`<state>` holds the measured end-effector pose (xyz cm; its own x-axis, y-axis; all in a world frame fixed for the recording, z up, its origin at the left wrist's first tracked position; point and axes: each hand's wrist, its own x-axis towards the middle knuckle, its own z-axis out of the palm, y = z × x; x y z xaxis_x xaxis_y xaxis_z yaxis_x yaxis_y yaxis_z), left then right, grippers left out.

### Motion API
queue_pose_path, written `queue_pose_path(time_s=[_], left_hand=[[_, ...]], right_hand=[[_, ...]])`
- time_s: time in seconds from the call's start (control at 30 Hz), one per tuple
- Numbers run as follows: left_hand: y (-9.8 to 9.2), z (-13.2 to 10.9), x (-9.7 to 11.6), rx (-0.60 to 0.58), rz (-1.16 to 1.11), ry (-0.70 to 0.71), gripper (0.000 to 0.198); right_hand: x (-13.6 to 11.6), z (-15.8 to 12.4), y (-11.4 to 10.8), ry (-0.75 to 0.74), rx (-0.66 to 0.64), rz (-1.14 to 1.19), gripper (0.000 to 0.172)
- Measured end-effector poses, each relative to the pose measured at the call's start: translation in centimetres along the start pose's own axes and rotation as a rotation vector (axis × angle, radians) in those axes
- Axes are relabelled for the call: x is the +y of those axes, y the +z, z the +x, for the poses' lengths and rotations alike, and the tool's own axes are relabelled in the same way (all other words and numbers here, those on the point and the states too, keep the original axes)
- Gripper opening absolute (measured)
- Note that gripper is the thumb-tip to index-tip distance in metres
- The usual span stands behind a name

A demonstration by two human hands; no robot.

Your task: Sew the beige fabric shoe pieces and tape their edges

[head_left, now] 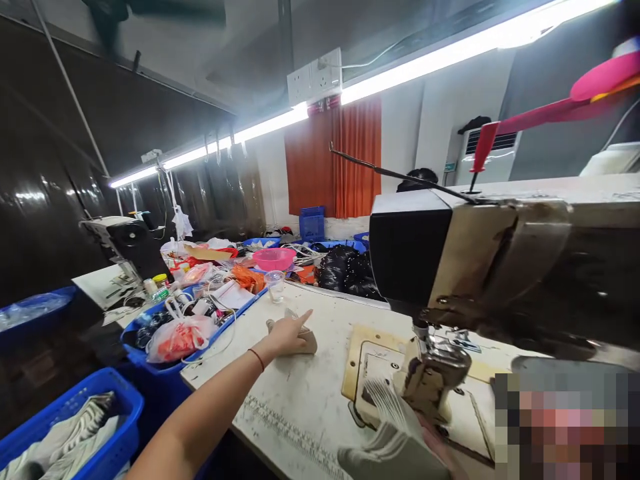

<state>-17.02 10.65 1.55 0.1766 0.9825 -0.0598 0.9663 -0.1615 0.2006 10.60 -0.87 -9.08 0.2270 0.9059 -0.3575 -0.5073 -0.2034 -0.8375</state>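
Note:
My left hand [290, 335] reaches over the white sewing table, index finger stretched out and the other fingers curled on a small beige-grey fabric piece [309, 343]. Part of that piece is hidden under the hand. At the front, a bundle of layered grey fabric pieces [395, 443] lies beside the sewing machine's presser foot and post [433, 373]. A blurred, skin-coloured sliver along the bundle's right side seems to be my right hand [436, 443]; its fingers cannot be made out.
The sewing machine head [450, 260] overhangs the table's right side. A clear plastic cup [275, 287] stands beyond my left hand. Left of the table are a cluttered blue tray [230, 327] and a blue basket [133, 407] of grey fabric pieces. A second machine [133, 243] stands farther left.

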Motion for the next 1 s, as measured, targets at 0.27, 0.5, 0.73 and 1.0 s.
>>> queue_pose_path(time_s=[0.27, 0.5, 0.73, 1.0], left_hand=[[3.4, -8.9, 7.7, 0.058, -0.464, 0.405, 0.03], [3.1, -12.5, 9.1, -0.195, -0.928, 0.302, 0.037], [3.4, -14.6, 13.7, -0.05, -0.88, 0.121, 0.056], [4.9, -14.1, 14.3, -0.084, -1.07, 0.193, 0.047]], right_hand=[[-2.2, -5.5, 4.7, 0.013, -0.137, 0.146, 0.06], [-2.2, -8.1, 5.0, 0.024, -0.153, 0.287, 0.077], [-1.0, -10.8, 5.0, -0.346, -0.016, 0.053, 0.059], [-1.0, -9.4, -2.1, -0.413, -0.08, -0.282, 0.06]])
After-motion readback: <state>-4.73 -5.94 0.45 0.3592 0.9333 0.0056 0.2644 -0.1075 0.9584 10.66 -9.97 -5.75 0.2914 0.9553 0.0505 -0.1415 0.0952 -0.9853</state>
